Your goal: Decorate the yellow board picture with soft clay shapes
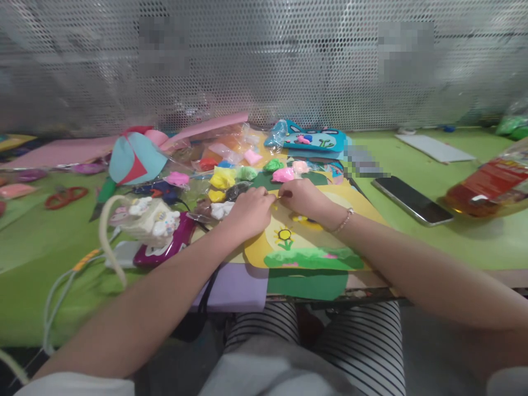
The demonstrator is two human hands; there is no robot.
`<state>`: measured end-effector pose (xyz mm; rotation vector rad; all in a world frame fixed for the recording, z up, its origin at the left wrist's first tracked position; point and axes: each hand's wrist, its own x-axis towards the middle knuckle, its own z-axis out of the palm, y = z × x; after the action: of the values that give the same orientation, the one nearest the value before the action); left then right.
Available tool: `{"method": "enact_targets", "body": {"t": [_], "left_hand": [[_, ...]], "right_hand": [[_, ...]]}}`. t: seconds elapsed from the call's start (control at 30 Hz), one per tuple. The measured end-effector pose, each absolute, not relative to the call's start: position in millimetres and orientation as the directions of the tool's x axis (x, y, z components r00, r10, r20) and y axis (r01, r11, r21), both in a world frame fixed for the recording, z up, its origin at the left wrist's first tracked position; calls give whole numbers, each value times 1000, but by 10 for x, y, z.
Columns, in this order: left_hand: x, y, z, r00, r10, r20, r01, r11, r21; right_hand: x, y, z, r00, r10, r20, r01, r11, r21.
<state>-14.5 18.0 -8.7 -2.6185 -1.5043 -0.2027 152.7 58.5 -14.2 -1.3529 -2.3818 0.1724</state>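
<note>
While the hands (pixel 258 210), fingertips close together, pinch a yellow bit (pixel 278 197), a bottle (pixel 490 181) holds amber liquid (pixel 462 196).

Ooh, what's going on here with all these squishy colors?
Someone has both hands over a decorated yellow card. The left hand and right hand have their fingertips close together near its top edge. There seems to be a tiny yellow bit there, too small to tell which hand grips it. The card already has a yellow flower and a bumpy green strip along the bottom. Bright soft lumps, like this yellow one, lie just beyond.
</note>
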Motion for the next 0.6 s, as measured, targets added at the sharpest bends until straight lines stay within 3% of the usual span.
{"method": "enact_targets", "body": {"t": [0.6], "left_hand": [[-131, 241, -110, 521, 828, 208, 844, -536, 18]], "right_hand": [[1524, 599, -150, -511, 805, 301, 799, 574, -179]]}}
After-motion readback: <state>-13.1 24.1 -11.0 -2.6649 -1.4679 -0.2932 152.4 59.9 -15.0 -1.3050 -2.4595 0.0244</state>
